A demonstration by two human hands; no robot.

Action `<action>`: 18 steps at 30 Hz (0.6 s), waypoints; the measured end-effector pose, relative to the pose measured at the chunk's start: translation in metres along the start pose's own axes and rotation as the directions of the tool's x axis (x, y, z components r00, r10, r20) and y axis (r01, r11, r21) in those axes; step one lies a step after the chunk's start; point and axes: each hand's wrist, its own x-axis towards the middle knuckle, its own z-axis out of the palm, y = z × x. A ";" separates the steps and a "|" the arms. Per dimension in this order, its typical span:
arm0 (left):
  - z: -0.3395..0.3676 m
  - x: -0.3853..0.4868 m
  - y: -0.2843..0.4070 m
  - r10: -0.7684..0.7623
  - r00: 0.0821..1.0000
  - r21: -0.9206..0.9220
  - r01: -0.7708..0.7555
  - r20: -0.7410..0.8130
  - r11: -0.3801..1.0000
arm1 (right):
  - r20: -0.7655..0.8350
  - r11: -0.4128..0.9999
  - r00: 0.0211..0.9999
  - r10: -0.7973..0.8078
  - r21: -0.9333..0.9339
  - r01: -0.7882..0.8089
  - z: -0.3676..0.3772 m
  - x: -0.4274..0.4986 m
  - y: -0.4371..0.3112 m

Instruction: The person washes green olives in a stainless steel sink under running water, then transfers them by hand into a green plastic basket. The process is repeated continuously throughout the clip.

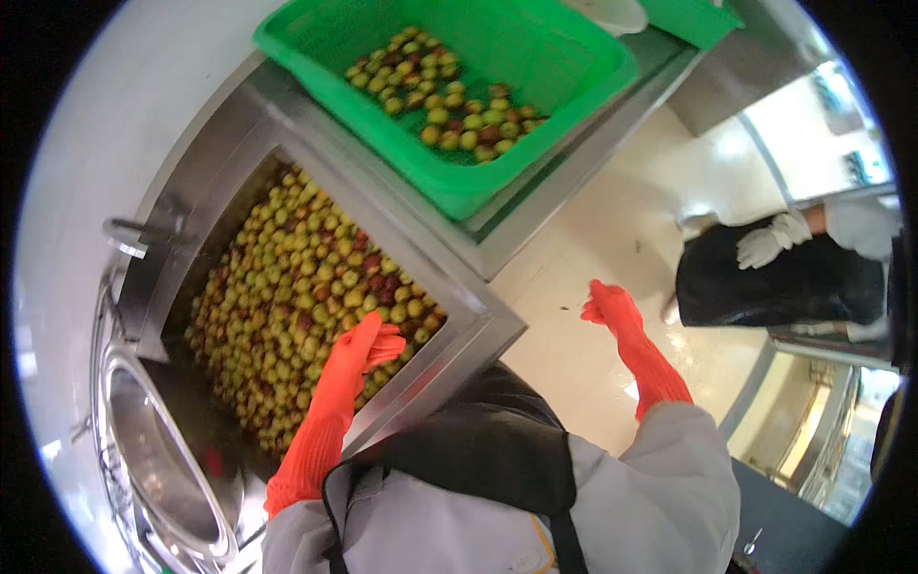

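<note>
My left hand (366,344), in a long orange rubber glove, hovers over the near right part of a stainless steel sink (459,301). Its fingers are extended, the thumb stands apart, and nothing shows in its grip. Below it, small round fruit (287,287), yellow-green with some reddish brown, fill much of the sink. My right hand (613,308), gloved the same way, is held out over the floor with its fingers partly curled; I see nothing in it. A green plastic basket (459,190) beyond the sink holds a loose layer of similar fruit (470,122).
A faucet (143,233) juts over the sink's left side. Left of me stands a round stainless steel vessel (161,459). Another green container (692,21) sits at the far right of the counter. On the right stands a person in a dark apron (774,280) and white gloves (767,240).
</note>
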 end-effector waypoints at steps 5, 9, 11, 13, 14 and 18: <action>-0.074 0.058 -0.124 -0.298 0.954 -0.539 0.254 0.006 0.803 | 0.229 0.712 0.967 -0.115 0.698 -0.080 0.044 -0.015 0.029; -0.078 0.105 -0.168 -0.382 0.908 -0.792 0.104 -0.171 0.602 | 0.297 0.667 0.944 -0.145 0.734 -0.128 0.052 -0.039 0.006; -0.066 0.118 -0.157 -0.371 0.902 -0.779 0.067 -0.219 0.624 | 0.260 0.667 0.961 -0.092 0.733 -0.134 0.053 -0.048 -0.005; -0.048 0.106 -0.135 -0.270 0.923 -0.672 0.016 -0.275 0.740 | 0.285 0.681 0.949 -0.134 0.722 -0.121 0.052 -0.054 -0.014; -0.042 0.089 -0.120 -0.155 0.947 -0.560 -0.031 -0.282 0.828 | 0.278 0.678 0.950 -0.140 0.727 -0.113 0.051 -0.056 -0.018; 0.021 0.022 -0.038 -0.014 0.991 -0.193 -0.012 -0.134 0.981 | 0.298 0.758 0.941 -0.160 0.648 -0.077 0.047 -0.066 -0.033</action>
